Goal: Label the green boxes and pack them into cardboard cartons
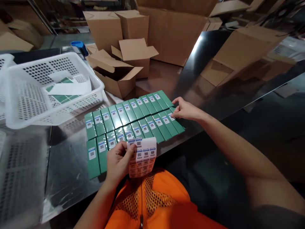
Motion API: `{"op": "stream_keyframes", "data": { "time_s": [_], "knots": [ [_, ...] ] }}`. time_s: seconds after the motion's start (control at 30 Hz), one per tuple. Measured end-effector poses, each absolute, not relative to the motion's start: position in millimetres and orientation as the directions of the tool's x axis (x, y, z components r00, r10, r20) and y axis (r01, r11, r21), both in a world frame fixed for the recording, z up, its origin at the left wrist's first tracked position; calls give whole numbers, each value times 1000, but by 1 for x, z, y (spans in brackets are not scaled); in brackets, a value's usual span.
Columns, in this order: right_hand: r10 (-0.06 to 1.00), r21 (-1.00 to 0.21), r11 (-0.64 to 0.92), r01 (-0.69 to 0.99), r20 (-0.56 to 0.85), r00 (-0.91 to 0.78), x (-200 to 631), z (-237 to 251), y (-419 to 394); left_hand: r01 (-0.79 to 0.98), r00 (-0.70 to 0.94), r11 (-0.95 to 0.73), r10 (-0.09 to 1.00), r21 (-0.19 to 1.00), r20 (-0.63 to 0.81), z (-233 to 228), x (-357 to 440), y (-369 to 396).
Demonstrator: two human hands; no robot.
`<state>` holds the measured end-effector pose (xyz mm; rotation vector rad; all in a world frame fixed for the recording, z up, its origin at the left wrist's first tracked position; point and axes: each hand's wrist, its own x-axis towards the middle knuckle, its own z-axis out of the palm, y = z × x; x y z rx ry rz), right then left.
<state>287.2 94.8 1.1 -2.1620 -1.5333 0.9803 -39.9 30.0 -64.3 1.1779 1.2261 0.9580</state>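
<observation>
Labels going onto green boxes
Our left hand (118, 163) pinches the floppy label sheet (143, 156) by its edge; our right hand (185, 109), fingers together, presses the far-right light, stiff green box (176, 123).

Approx 20 green boxes (133, 122) in 2 rows between the hands, each w/ 1 label. 1 label sheet (143, 157) in left hand (118, 163). 1 white basket (47, 92) left of the hands. Approx 6 cardboard cartons (119, 74) beyond them.
</observation>
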Motion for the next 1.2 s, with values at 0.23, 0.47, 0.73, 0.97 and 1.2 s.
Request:
{"op": "stream_keyframes", "data": {
  "time_s": [0.23,0.47,0.73,0.97,1.2],
  "knots": [
    [968,-258,-252,933,-61,245,288,10,98,18,159,145,976,989,-146,-64,-36,30],
    [936,-824,270,499,103,-336,195,-4,60,-26,190,129,974,991,-122,-62,-33,33],
    [872,-845,432,316,303,-383,170,-3,47,-25,153,132,980,991,-127,-56,-33,30],
    [955,-951,296,95,290,-70,216,12,48,47,141,132,980,990,-137,-57,-31,34],
    [991,-915,-64,398,-12,133,310,21,80,78,74,170,982,982,-175,-61,-38,29]
  ]
}}
